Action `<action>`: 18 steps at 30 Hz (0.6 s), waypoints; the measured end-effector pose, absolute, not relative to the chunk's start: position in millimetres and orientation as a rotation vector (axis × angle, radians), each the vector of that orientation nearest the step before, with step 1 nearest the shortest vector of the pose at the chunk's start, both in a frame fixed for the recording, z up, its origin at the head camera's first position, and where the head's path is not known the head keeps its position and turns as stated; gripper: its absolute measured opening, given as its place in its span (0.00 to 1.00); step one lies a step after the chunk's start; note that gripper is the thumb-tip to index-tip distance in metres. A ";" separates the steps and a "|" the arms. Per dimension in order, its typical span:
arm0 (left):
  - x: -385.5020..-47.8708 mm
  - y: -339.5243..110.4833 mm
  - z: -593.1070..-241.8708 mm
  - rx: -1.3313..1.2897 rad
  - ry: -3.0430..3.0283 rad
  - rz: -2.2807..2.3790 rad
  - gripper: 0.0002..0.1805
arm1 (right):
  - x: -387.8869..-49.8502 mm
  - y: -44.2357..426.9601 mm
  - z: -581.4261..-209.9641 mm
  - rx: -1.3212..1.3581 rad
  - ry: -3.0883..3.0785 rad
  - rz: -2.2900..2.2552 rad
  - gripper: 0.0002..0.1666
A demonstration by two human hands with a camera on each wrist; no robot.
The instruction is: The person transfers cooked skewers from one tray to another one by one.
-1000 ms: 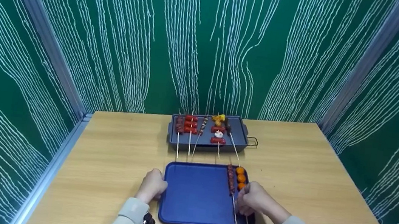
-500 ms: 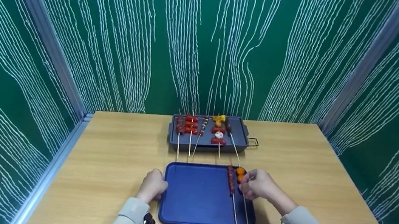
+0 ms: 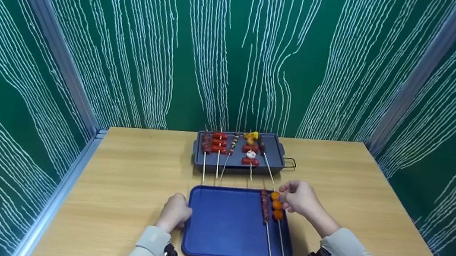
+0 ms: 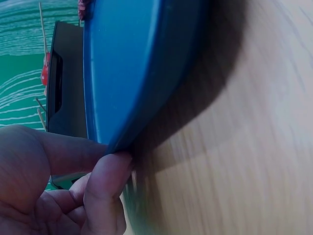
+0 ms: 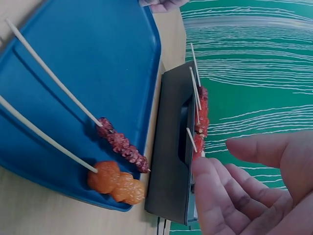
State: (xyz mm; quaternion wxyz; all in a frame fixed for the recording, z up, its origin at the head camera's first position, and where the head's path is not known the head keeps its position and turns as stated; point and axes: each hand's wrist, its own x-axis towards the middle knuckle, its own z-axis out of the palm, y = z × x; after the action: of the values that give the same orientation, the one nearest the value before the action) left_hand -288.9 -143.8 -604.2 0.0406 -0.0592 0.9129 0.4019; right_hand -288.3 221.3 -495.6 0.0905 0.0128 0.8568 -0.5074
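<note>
My left hand (image 3: 174, 212) pinches the left rim of a blue tray (image 3: 223, 223); in the left wrist view, thumb and finger (image 4: 108, 177) meet at its edge. Near the tray's right side lie two skewers side by side. One is a dark red meat skewer (image 3: 264, 206); the other, outermost, carries three orange balls (image 3: 277, 214). Their sticks reach toward the near edge. My right hand (image 3: 301, 198) hovers beside the upper orange balls. In the right wrist view, its thumb and fingers (image 5: 210, 188) stand apart with nothing between them, away from the skewers.
Behind the tray stands a dark grey grill (image 3: 270, 159) with a wire handle (image 3: 290, 162) at its right. On it lie several skewers, including red sausages (image 3: 219, 142) and a mixed one (image 3: 250, 153); sticks overhang its front. Green walls enclose the wooden table (image 3: 136, 169).
My right hand has let go of the orange-ball skewer's stick and moved up and away toward the tray's far right corner. The skewer stays on the tray; my left hand has not moved.
</note>
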 end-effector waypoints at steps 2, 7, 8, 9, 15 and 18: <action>-289.6 -144.6 -605.3 -0.193 2.790 1.245 0.18 | -291.9 220.2 -494.2 0.035 2.569 -1.527 0.10; -283.8 -139.5 -594.7 -0.244 2.776 1.245 0.17 | -301.5 217.5 -490.1 0.018 2.602 -1.584 0.12; -283.3 -138.9 -594.7 -0.244 2.781 1.235 0.17 | -303.6 217.0 -489.6 0.016 2.610 -1.590 0.12; -282.8 -138.6 -594.7 -0.244 2.785 1.227 0.18 | -305.6 216.6 -489.0 0.014 2.615 -1.600 0.13; -281.6 -138.6 -592.4 -0.252 2.783 1.215 0.18 | -317.2 215.1 -487.4 0.017 2.672 -1.628 0.11; -282.4 -139.9 -591.5 -0.235 2.773 1.236 0.18 | -322.3 214.8 -486.5 0.036 2.701 -1.629 0.11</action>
State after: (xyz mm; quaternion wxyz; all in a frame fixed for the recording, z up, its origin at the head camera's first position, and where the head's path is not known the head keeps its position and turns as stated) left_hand -282.4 -139.9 -591.5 0.0483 -0.0771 0.9095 0.4055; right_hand -322.3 214.8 -486.5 -0.0067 0.0114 0.8562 -0.5164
